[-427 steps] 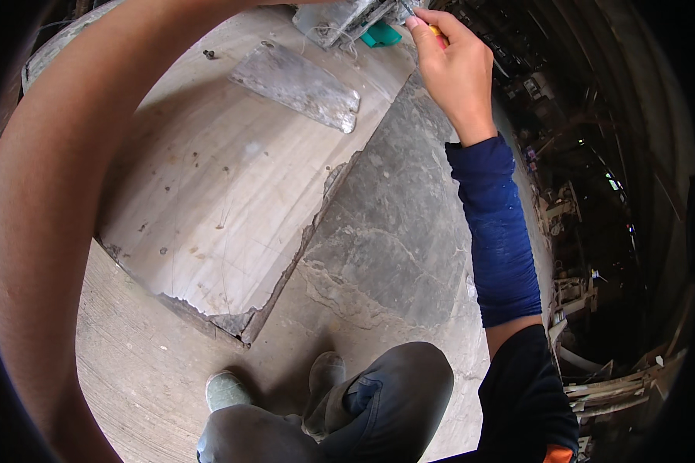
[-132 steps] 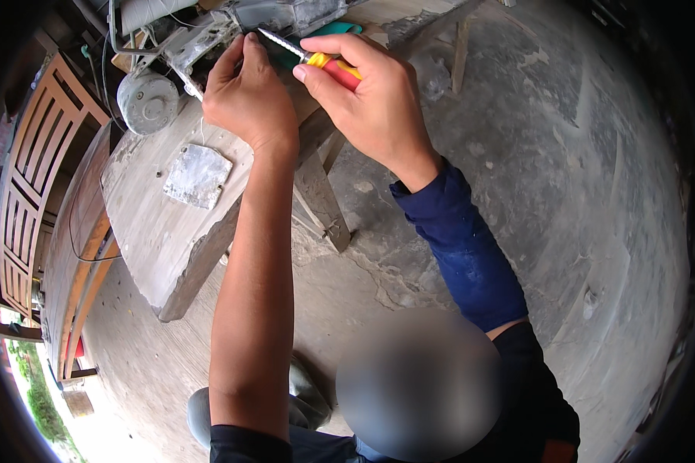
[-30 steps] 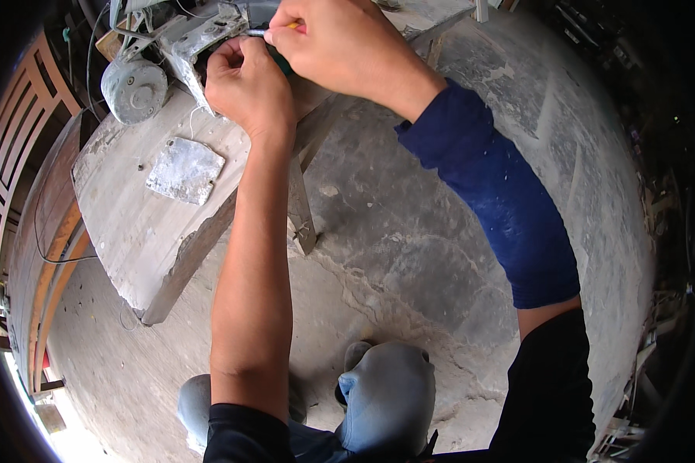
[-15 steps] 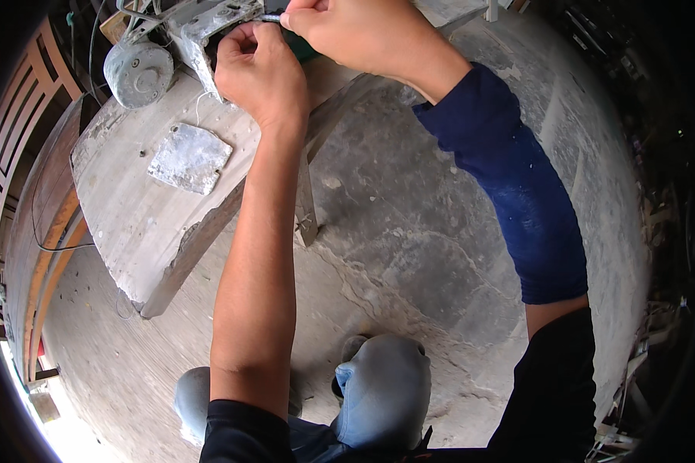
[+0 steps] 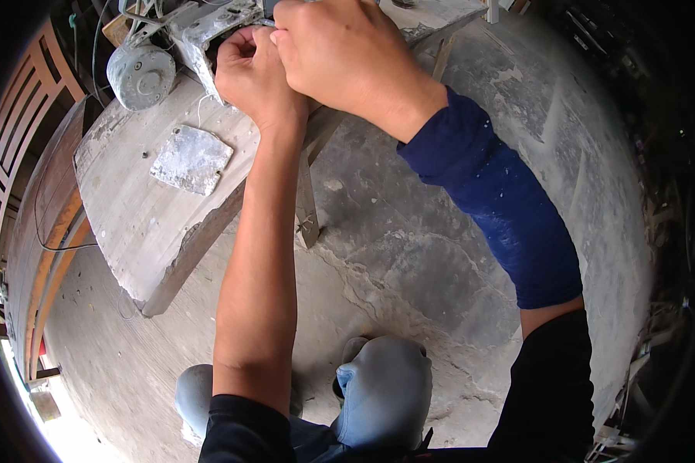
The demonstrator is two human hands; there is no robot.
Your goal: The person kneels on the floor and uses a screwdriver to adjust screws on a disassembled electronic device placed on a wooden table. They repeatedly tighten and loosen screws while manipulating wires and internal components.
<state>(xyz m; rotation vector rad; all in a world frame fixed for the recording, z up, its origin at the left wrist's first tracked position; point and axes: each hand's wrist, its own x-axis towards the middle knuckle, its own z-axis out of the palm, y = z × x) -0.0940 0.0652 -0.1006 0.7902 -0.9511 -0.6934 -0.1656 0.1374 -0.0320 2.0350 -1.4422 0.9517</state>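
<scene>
At the edge of a dusty metal machine (image 5: 201, 42), my left hand (image 5: 259, 81) has its fingertips pinched together, and what they hold is hidden. Just right of them my right hand (image 5: 351, 65) is wrapped round a screwdriver, mostly hidden behind it, with part of its metal shaft (image 5: 266, 21) showing by my left fingertips. A round grey housing (image 5: 140, 77) hangs at the machine's left. Nearer me a square, white-dusted metal plate (image 5: 191, 160) with a thin wire above it and a small dark piece (image 5: 144, 154) lie on the worn board top (image 5: 123, 220).
A slatted wooden panel (image 5: 19, 139) and curved wooden boards (image 5: 58, 231) stand at the left, with a dark cable looping over the boards. A wooden leg (image 5: 305, 216) stands under the worktop on the cracked concrete floor (image 5: 409, 270). Dark clutter (image 5: 625, 378) lines the right rim.
Since half a second ago my right hand has turned and shifted slightly down and left. Earlier the screwdriver's red-yellow handle showed; now it is mostly covered. My left hand stays at the machine.
</scene>
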